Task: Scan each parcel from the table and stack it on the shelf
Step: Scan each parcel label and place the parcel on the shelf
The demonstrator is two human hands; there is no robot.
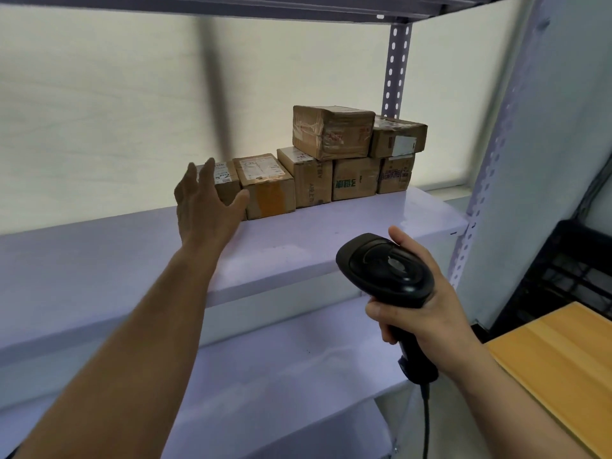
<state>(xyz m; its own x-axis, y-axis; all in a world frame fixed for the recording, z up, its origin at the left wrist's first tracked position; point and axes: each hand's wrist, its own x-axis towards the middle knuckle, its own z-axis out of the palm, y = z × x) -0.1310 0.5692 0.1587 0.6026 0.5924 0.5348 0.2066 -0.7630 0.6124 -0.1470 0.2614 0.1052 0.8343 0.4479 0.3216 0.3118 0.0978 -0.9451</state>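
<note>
Several brown cardboard parcels stand in a row at the back right of the white shelf (331, 233), two more stacked on top (332, 131). The leftmost small parcel (227, 182) stands beside a labelled one (266, 188). My left hand (205, 207) is spread with straight fingers just in front of the leftmost parcel, partly hiding it; whether it touches is unclear. My right hand (417, 306) grips the handle of a black barcode scanner (385, 268) in front of the shelf edge, its cable hanging down.
A perforated metal upright (395, 67) rises behind the parcels, another at the right front corner (470, 233). A lower shelf board (281, 376) lies beneath. A wooden table corner (556, 359) and a black crate (569, 270) are at the right.
</note>
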